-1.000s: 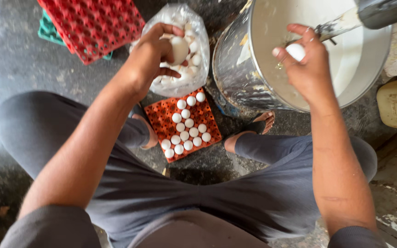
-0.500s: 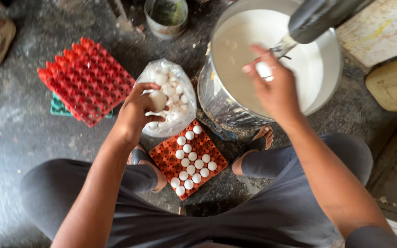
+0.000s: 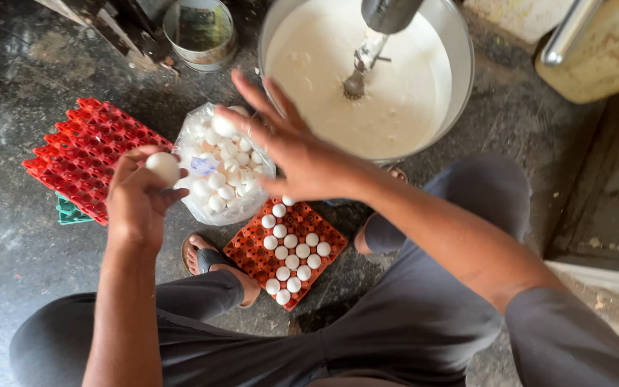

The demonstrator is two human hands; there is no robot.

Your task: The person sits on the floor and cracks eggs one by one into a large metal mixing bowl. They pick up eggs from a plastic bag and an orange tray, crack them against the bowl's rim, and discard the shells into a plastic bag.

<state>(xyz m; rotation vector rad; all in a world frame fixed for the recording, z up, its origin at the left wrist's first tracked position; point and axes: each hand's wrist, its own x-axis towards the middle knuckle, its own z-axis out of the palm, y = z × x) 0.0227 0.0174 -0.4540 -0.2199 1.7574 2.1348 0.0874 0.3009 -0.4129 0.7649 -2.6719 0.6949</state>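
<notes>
I see my left hand (image 3: 137, 204) raised over the floor, its grip closed on a single white egg (image 3: 162, 167) pinched at the fingertips, above the edge of the stack of empty red trays (image 3: 84, 154). My right hand (image 3: 291, 147) hangs empty, fingers spread and grip open, over the plastic bag of eggshells (image 3: 220, 172) and the near corner of the orange tray (image 3: 284, 251) that carries whole eggs. The relation that counts: the egg lies to the left of the open right hand, with the bag between them and lower down. The big metal bowl of white batter (image 3: 367, 79) sits up and to the right, past the right hand, with a mixer shaft (image 3: 367, 50) standing in it. So the right hand is the nearer one to the bowl; the egg is well apart from it. The egg's long axis I cannot tell; fingers cover part of it.
</notes>
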